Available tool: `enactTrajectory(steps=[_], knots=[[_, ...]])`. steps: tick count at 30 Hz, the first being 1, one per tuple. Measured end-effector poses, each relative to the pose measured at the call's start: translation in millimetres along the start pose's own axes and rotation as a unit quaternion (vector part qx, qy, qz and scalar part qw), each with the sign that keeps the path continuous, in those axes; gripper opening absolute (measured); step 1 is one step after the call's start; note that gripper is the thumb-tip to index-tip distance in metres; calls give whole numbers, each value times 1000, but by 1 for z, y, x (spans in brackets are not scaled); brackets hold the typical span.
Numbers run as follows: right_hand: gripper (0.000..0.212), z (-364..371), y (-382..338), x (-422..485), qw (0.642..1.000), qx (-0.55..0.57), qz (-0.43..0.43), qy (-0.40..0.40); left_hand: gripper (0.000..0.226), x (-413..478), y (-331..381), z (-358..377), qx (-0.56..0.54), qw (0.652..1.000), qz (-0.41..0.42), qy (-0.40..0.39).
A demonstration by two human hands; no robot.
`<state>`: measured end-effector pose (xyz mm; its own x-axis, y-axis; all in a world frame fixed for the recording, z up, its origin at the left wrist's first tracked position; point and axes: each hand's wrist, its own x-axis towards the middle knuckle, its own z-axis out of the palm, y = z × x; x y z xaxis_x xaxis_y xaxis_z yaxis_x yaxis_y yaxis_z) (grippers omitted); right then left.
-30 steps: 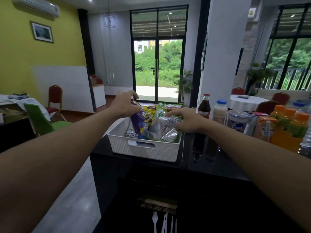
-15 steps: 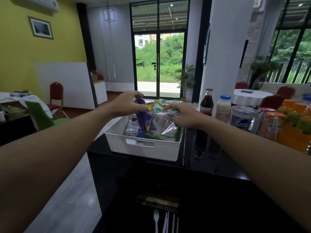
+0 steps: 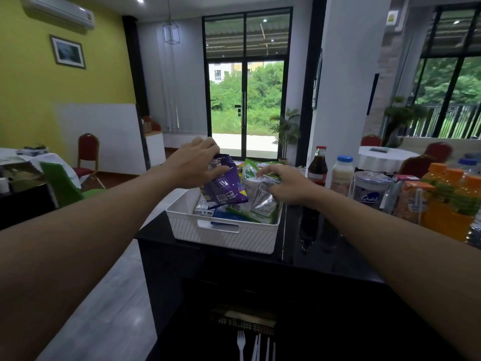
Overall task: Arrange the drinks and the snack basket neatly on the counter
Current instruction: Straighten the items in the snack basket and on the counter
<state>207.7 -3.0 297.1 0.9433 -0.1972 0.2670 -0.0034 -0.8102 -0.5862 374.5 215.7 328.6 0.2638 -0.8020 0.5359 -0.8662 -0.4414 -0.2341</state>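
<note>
My left fingers (image 3: 206, 146) pinch a glossy purple packet (image 3: 223, 185) over the white, weave-patterned basket (image 3: 234, 237); my right fingers (image 3: 266, 170) hold a green-and-white packet (image 3: 248, 173). Right of the basket, on the black counter (image 3: 325, 256), stand orange bottles (image 3: 455, 196) and a dark, red-capped bottle (image 3: 317, 166).

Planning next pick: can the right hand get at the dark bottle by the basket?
Probably yes: the dark bottle stands just beyond the right hand with nothing between, though that hand grips a green-white packet.

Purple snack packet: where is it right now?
Head view, centre: the left hand grips the purple snack packet over the white basket, beside the green-and-white packet that the right hand holds.
</note>
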Motion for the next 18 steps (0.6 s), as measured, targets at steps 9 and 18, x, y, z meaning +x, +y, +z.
enactTrajectory(steps=[9,18], knots=[[55,-1,-9,0,1000,4,1,2,56,-8,11,16,77,978,-21,-195],[55,2,-15,12,999,-10,4,-34,59,-17,7,30,-139,961,-147,-188]])
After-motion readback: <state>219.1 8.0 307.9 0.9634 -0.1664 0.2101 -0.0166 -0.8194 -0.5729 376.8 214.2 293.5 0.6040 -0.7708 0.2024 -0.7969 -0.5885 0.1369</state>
